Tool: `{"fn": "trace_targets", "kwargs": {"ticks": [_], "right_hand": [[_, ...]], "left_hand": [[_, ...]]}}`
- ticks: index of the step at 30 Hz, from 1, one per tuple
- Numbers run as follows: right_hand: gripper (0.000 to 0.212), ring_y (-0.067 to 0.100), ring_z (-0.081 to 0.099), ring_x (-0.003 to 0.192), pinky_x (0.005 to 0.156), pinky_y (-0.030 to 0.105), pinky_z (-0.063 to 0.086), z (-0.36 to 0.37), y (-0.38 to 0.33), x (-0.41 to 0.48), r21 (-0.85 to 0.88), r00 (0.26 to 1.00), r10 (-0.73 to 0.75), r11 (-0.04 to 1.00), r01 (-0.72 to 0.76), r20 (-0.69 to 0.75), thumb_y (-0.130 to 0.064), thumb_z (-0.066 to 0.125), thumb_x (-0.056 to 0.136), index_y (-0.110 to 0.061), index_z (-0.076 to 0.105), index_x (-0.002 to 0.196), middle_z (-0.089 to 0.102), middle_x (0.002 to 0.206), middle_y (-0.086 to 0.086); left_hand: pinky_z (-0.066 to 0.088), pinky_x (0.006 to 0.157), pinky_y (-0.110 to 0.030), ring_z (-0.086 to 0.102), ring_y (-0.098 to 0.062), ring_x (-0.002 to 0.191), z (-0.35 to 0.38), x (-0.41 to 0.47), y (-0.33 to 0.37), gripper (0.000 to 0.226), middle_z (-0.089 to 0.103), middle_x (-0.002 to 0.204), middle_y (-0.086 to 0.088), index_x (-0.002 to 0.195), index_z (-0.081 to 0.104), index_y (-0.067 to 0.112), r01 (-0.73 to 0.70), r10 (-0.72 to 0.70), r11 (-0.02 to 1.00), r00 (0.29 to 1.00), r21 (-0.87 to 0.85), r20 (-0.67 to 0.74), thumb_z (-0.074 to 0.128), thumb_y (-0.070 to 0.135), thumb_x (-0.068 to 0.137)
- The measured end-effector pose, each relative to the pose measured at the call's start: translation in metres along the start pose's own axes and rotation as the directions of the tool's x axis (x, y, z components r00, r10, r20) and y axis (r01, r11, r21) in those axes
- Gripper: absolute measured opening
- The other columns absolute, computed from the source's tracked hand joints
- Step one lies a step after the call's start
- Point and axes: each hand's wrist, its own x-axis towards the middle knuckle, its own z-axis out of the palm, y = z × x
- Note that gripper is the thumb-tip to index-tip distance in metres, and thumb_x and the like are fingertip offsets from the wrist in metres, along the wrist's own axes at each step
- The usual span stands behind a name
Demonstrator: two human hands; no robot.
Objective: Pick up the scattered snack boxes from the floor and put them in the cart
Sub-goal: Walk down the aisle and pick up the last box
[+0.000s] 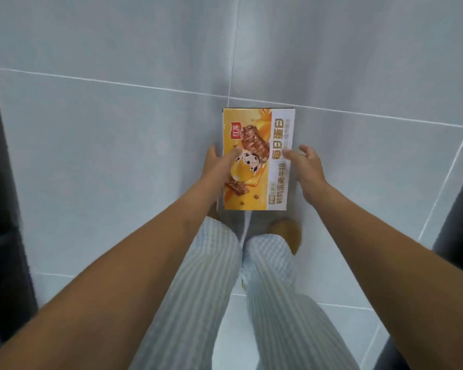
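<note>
We see a yellow box (257,158) marked 每日蛋白. Our left grip (219,164) pinches its left edge, and our right grip (305,162), fingers loose, touches its right edge.

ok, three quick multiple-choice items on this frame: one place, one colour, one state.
1. Where is the snack box?
A. between the left hand and right hand
B. in a cart
C. behind the person
2. Main colour of its front?
A. green
B. yellow-orange
C. blue
3. The box is:
A. open, flaps up
B. crushed flat
C. closed, printed face up
Answers: 1 A, a hand sits at each long side; 2 B, yellow-orange print beside a white strip; 3 C, edges are square and the picture faces the camera.
</note>
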Motion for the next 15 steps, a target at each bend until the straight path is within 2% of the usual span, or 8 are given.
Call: {"fn": "trace_targets", "kwargs": {"ticks": [1, 3, 5, 7, 9, 12, 15], "right_hand": [[0.059, 0.007, 0.062, 0.082, 0.069, 0.022, 0.047, 0.003, 0.004, 0.007, 0.011, 1.0, 0.006, 1.0, -0.006, 0.016, -0.03, 0.06, 0.092, -0.01, 0.035, 0.142, 0.058, 0.122, 0.003], [0.054, 0.005, 0.068, 0.072, 0.059, 0.02, 0.052, 0.01, 0.013, 0.021, 0.034, 0.999, 0.005, 0.999, -0.006, 0.037, -0.036, 0.061, 0.091, -0.01, 0.043, 0.135, 0.068, 0.107, 0.0], [0.045, 0.007, 0.07, 0.069, 0.062, 0.024, 0.057, 0.017, 0.02, 0.027, 0.068, 0.999, -0.007, 0.998, 0.004, 0.04, -0.036, 0.062, 0.09, -0.011, 0.05, 0.126, 0.071, 0.095, -0.002], [0.041, 0.013, 0.072, 0.075, 0.069, 0.028, 0.059, 0.024, 0.023, 0.029, 0.113, 0.998, -0.021, 0.993, 0.014, 0.054, -0.035, 0.063, 0.089, -0.013, 0.054, 0.123, 0.072, 0.097, 0.0], [0.034, 0.014, 0.072, 0.074, 0.066, 0.027, 0.059, 0.027, 0.023, 0.026, 0.147, 0.998, -0.017, 0.989, 0.008, 0.065, -0.032, 0.063, 0.09, -0.016, 0.056, 0.12, 0.073, 0.097, -0.001], [0.026, 0.012, 0.071, 0.071, 0.065, 0.026, 0.057, 0.027, 0.025, 0.017, 0.179, 0.999, -0.001, 0.984, -0.009, 0.051, -0.024, 0.062, 0.091, -0.021, 0.054, 0.116, 0.071, 0.094, -0.003], [0.024, 0.01, 0.07, 0.072, 0.06, 0.022, 0.055, 0.024, 0.022, -0.006, 0.197, 0.998, 0.009, 0.98, -0.021, 0.063, -0.02, 0.061, 0.092, -0.021, 0.054, 0.115, 0.07, 0.095, -0.003]], "left_hand": [[0.042, 0.105, -0.046, 0.05, -0.029, 0.126, 0.001, 0.009, -0.002, 0.074, 0.046, 0.143, -0.008, 0.146, 0.028, 0.014, -0.002, 0.002, 1.0, 1.0, 0.021, 0.005, 0.064, 0.04, 0.087], [0.046, 0.097, -0.04, 0.056, -0.023, 0.115, 0.004, 0.024, -0.007, 0.061, 0.055, 0.13, -0.001, 0.139, 0.039, 0.016, -0.009, 0.008, 0.999, 1.0, 0.044, 0.029, 0.063, 0.04, 0.088], [0.045, 0.084, -0.032, 0.058, -0.018, 0.104, 0.007, 0.03, -0.01, 0.047, 0.059, 0.116, 0.003, 0.13, 0.047, 0.017, -0.013, 0.009, 0.998, 0.998, 0.055, 0.068, 0.06, 0.038, 0.09], [0.045, 0.077, -0.027, 0.058, -0.013, 0.092, 0.01, 0.033, -0.013, 0.031, 0.06, 0.103, 0.005, 0.118, 0.051, 0.018, -0.028, 0.022, 0.997, 0.996, 0.069, 0.086, 0.059, 0.033, 0.092], [0.045, 0.081, -0.029, 0.059, -0.015, 0.092, 0.011, 0.032, -0.011, 0.031, 0.061, 0.105, 0.003, 0.12, 0.051, 0.02, -0.028, 0.022, 0.998, 0.994, 0.062, 0.103, 0.058, 0.032, 0.092], [0.047, 0.093, -0.037, 0.06, -0.023, 0.107, 0.008, 0.028, -0.004, 0.041, 0.062, 0.123, -0.003, 0.128, 0.051, 0.02, -0.043, 0.03, 0.993, 0.993, 0.114, 0.115, 0.059, 0.036, 0.091], [0.045, 0.101, -0.04, 0.06, -0.023, 0.109, -0.001, 0.011, 0.004, 0.04, 0.063, 0.12, -0.001, 0.126, 0.053, 0.023, -0.044, 0.027, 0.99, 0.992, 0.136, 0.125, 0.059, 0.039, 0.09]]}}
